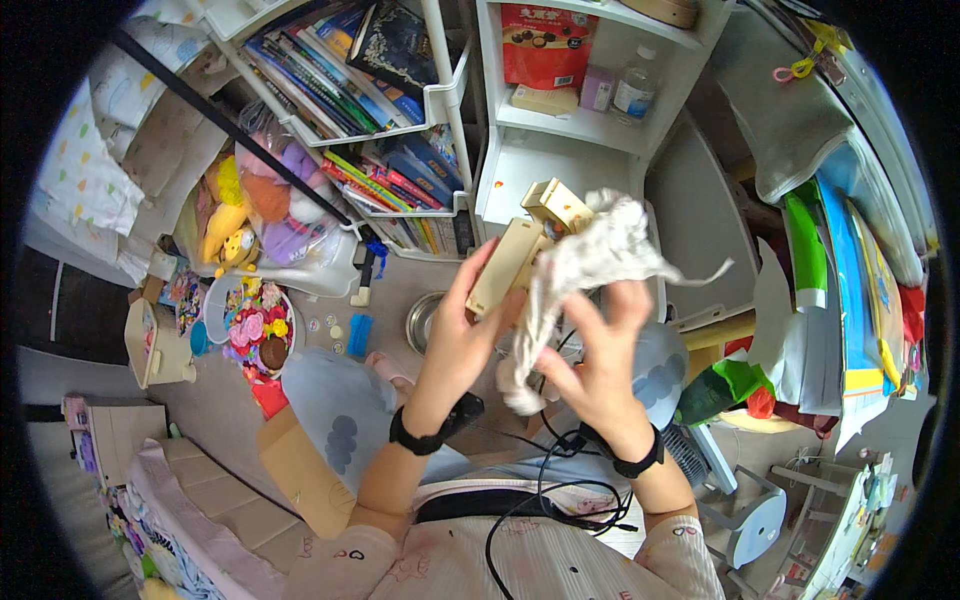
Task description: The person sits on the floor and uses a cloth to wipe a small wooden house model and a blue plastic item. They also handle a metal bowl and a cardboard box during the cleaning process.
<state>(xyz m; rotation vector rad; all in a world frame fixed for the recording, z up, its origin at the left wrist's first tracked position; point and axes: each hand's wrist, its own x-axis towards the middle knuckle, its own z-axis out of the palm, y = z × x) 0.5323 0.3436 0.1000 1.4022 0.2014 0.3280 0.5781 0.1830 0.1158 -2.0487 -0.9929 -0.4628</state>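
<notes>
My left hand grips a cream-coloured box-like object with a flat, long face; its exact kind is unclear. Against my right hand hangs a crumpled white patterned cloth, draped over the fingertips and down between both hands. The right thumb and fingers are spread, and the cloth hides part of their grip. Just beyond the held object, a second cream-coloured piece with small red marks is partly covered by the cloth.
A white shelf unit stands ahead, with a red pouch and a clear bottle. Books fill a rack at left. A metal bowl and a tub of artificial flowers are on the floor. Black cables cross my lap.
</notes>
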